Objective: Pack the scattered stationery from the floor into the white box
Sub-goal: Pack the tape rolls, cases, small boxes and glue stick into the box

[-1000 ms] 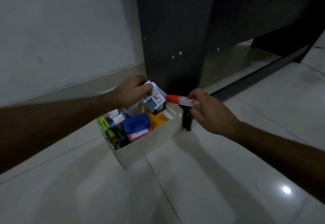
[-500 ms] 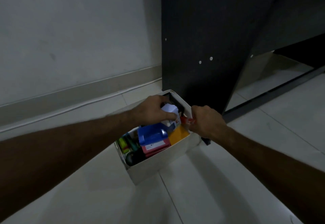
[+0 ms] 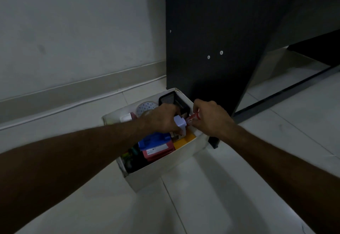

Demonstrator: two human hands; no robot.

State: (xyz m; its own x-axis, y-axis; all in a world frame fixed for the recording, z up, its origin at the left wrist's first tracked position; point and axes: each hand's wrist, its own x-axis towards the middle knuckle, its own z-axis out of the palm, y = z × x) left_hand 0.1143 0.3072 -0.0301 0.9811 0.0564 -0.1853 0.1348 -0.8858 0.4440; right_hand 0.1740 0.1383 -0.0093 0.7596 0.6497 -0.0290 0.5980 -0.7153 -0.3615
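Both hands have come down into the white box (image 3: 165,167) since a second ago. We see our left hand (image 3: 161,118) with its grip pinching a small white pack (image 3: 180,123) over the blue item (image 3: 154,141), and our right hand (image 3: 209,118) pinching the red marker (image 3: 193,117) beside the black mesh holder (image 3: 170,99).

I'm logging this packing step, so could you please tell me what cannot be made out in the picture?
Head view only:
- Red marker: mostly hidden inside the right hand; its label is too small to read.
- White item: partly covered by the left hand; what it is stays unclear.
- Box left corner: dark, and blocked by the forearm.
- Pink label: writing too small to read.
- Floor behind the arms: hidden.
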